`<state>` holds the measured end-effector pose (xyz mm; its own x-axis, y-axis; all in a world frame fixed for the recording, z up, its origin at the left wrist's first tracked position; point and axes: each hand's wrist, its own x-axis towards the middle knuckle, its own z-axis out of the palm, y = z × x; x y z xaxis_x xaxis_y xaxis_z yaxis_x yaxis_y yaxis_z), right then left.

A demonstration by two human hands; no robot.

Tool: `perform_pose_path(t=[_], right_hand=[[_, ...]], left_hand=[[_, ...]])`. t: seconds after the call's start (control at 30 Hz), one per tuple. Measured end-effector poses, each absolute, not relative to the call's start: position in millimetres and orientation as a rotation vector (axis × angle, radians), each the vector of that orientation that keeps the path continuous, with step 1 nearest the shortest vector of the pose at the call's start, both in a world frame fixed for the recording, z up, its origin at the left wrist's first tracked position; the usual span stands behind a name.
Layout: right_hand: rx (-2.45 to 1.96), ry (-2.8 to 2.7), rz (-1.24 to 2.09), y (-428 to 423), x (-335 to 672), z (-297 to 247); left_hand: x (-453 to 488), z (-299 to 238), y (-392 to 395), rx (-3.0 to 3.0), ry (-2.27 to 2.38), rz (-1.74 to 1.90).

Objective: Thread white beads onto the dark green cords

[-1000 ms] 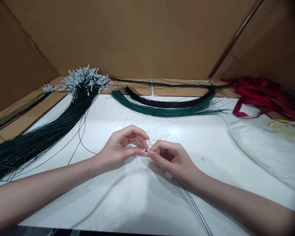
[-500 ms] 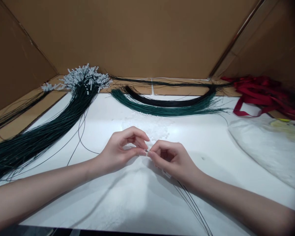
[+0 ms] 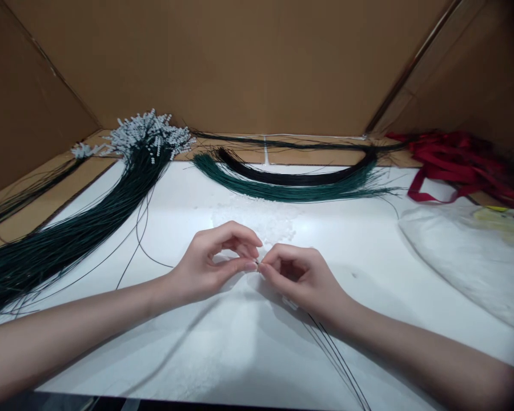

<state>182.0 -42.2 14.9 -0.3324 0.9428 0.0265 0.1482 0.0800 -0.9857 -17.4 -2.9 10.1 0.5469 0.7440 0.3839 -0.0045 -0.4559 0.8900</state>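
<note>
My left hand [image 3: 214, 261] and my right hand [image 3: 297, 277] meet fingertip to fingertip over the white table [image 3: 205, 354], both pinched shut. Between the tips is a tiny piece, too small to name, at the end of a thin dark wire. My right hand grips a few thin dark wires [image 3: 338, 359] that trail back under its wrist toward the near edge. A scatter of small white beads [image 3: 265, 220] lies just beyond my fingers.
A long bundle of dark green wires [image 3: 81, 228] tipped with white beads [image 3: 148, 131] lies at the left. A curved green and black wire bundle [image 3: 291, 185] lies behind. Red ribbons [image 3: 462, 162] and a clear plastic bag [image 3: 466, 257] are at the right. Cardboard walls [image 3: 240, 63] surround.
Both hands have stayed pinched together in nearly the same place; only the view has shifted slightly.
</note>
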Motion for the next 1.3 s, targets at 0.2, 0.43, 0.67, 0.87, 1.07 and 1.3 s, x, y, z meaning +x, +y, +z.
perform_pose_path(t=[0.2,0.43,0.67,0.87,1.07,1.3], right_hand=[[-1.094,-1.594,1.327,-42.3,181.9,14.7],[-1.11,-1.599,1.331,-42.3,181.7,15.8],[-1.111,-1.626,1.302,-43.3,182.6,15.0],[-1.136,-1.665,1.214,-43.3,183.1,13.2],[-1.179,-1.573,1.251,-44.1,181.8,14.3],[-1.136,-1.416,1.349,-43.4,181.3,15.6]], left_hand=[[-16.2,9.1,-1.3,1.81,0.594,1.011],[-16.8,8.3,-1.2,1.806,0.576,1.007],[-16.0,8.2,-1.6,1.829,0.584,1.008],[-17.6,9.9,-1.6,1.872,0.601,0.997],[-17.2,9.3,-0.4,1.866,0.589,0.99],[-16.3,8.8,-0.7,1.87,0.594,1.0]])
